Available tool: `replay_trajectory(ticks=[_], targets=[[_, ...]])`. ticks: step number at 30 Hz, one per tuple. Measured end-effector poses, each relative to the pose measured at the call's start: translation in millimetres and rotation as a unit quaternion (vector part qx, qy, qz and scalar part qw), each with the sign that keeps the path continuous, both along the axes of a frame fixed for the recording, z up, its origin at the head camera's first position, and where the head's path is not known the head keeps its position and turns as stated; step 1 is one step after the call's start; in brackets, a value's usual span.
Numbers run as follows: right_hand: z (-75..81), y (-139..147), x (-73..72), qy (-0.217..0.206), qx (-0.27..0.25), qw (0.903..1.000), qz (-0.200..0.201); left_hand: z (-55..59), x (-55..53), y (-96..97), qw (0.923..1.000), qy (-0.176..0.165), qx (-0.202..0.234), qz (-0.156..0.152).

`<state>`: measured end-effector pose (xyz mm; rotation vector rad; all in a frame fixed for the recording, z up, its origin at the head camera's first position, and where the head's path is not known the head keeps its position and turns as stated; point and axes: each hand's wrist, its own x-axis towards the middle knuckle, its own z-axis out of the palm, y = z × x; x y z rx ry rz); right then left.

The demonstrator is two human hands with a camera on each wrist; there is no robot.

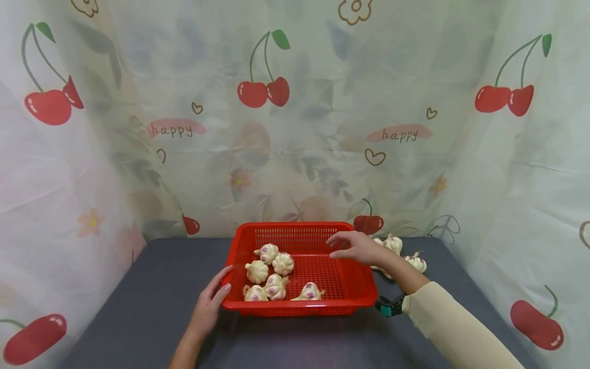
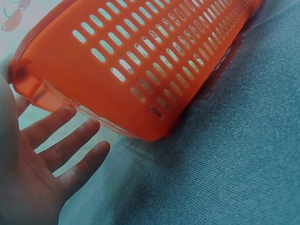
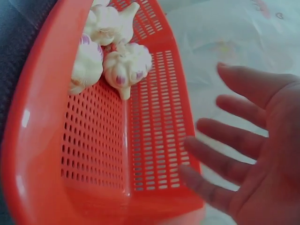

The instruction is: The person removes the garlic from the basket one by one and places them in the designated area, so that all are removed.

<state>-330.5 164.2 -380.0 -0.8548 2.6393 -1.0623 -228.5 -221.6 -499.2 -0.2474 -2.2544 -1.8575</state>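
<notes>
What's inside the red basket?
Six garlic bulbs show inside the red basket: five bunched toward the left, one apart near the front. The basket's front edge covers the bottoms of the nearest ones, so what lies right behind it can't be seen.

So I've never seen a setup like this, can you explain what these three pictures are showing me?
There's no mechanical grip here, just a person's two bare hands. The wide picture comes from a camera worn on the head; the other two come from a camera on each wrist. On the dark table sits a red basket with garlic bulbs inside; other bulbs lie to its right, partly hidden from view. The left hand touches the basket's edge, while the right hand hovers above the basket's right part, holding nothing.
</notes>
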Motion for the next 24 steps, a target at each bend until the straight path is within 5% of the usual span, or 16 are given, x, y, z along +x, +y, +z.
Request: replay_trajectory(ticks=[10, 16, 24], targets=[[2.7, -31, -7.7, -0.108, 0.109, 0.9867, 0.053, -0.5, 0.0, -0.2, 1.0000, -0.008, 0.000, 0.001], [-0.1, -47, -10.7, -0.210, 0.117, 0.9684, 0.064, -0.3, 0.0, -0.8, 1.0000, -0.003, 0.000, 0.003], [-8.3, -65, -13.3, -0.292, 0.145, 0.9428, 0.069, -2.3, -1.0, -1.9, 1.0000, 0.002, -0.003, 0.001]])
